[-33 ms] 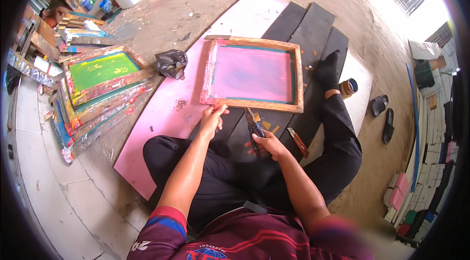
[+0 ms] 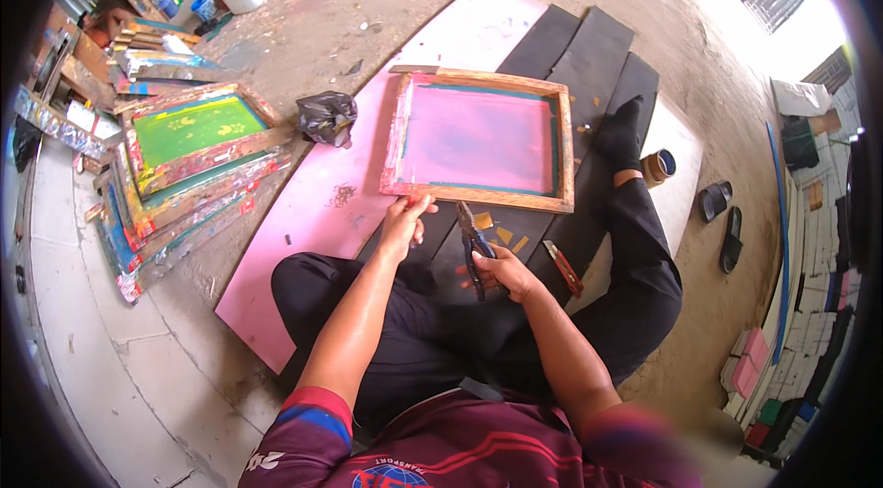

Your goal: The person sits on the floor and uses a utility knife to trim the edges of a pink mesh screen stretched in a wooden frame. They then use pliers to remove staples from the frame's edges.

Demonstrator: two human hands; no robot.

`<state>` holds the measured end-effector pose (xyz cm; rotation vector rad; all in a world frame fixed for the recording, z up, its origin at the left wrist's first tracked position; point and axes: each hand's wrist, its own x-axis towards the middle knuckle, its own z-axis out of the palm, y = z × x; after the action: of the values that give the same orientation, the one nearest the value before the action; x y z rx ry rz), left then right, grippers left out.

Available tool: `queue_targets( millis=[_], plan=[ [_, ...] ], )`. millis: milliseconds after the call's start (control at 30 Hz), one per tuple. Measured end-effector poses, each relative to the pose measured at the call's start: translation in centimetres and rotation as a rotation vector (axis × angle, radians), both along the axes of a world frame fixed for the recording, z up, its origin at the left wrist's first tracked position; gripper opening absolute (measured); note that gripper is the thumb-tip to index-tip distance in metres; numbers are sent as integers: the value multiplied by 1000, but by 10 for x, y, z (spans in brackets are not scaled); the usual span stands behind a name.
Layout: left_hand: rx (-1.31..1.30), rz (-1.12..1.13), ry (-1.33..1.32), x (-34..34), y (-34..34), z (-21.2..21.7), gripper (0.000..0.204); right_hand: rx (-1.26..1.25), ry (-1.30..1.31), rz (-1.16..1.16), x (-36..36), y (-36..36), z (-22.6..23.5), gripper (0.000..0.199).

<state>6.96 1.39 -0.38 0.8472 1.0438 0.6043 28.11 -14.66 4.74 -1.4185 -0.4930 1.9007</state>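
A wooden screen-printing frame [image 2: 483, 200] with pink mesh lies in front of me on dark boards and a pink sheet. At its near edge, toward the left corner, my left hand [image 2: 405, 226] is closed with thumb and forefinger together. Whatever is in that pinch, if anything, is too small to make out. My right hand [image 2: 501, 272] grips a pair of pliers [image 2: 472, 235] with dark handles. Their jaws point up toward the frame's near edge, apart from my left hand. A red utility knife [image 2: 563, 269] lies to the right of the pliers.
Left stand stacked painted frames [image 2: 198, 134]. A crumpled black plastic bag [image 2: 326, 118] lies beside them. The pink sheet [image 2: 276, 304] holds a small heap of thin brown bits [image 2: 342, 196]. Yellowish scraps [image 2: 503, 235] lie near the pliers. An open can [image 2: 659, 166] stands by my right foot.
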Motion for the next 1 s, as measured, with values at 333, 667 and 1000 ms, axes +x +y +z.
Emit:
queue_targets(
  millis=[333,667,1000],
  plan=[
    [38,57,200,-50,36,38,22,87,16,277,-64,72,-5,44],
    [-37,164,302,-92,65,33,29,170,-66,465,-93,114,-5,57],
    [146,141,446,-59,43,25,43,235,-401,387,-35,67,-1,37]
  ],
)
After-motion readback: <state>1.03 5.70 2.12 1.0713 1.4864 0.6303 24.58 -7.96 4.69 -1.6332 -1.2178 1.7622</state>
